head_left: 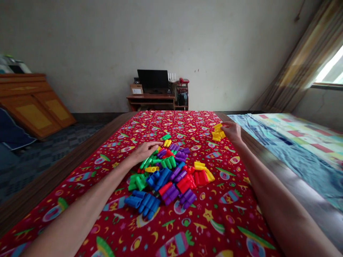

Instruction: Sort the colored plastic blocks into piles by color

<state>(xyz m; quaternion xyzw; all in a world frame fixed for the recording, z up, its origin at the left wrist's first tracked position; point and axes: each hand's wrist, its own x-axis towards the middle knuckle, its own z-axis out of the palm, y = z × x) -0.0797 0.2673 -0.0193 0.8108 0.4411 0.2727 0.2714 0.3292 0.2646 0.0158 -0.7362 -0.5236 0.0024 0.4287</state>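
Note:
A pile of coloured plastic tube-shaped building blocks (163,176) in blue, green, purple, red and yellow lies on the red patterned cloth. My left hand (146,151) rests at the pile's far left edge with its fingers stretched out over green and yellow pieces. Just beyond its fingertips lie a yellow block (167,143) and a green block (166,137). To the right, apart from the pile, is a small group of yellow blocks (218,135). My right hand (233,132) is at that group, its fingers closed at a yellow block (217,126); its fingertips are partly hidden.
The red cloth (107,228) covers a dark wooden surface (112,130). A bed with a blue and checked cover (300,153) adjoins on the right. Against the far wall stands a desk (151,97) with a monitor (152,80). A wooden cabinet (34,103) is at left.

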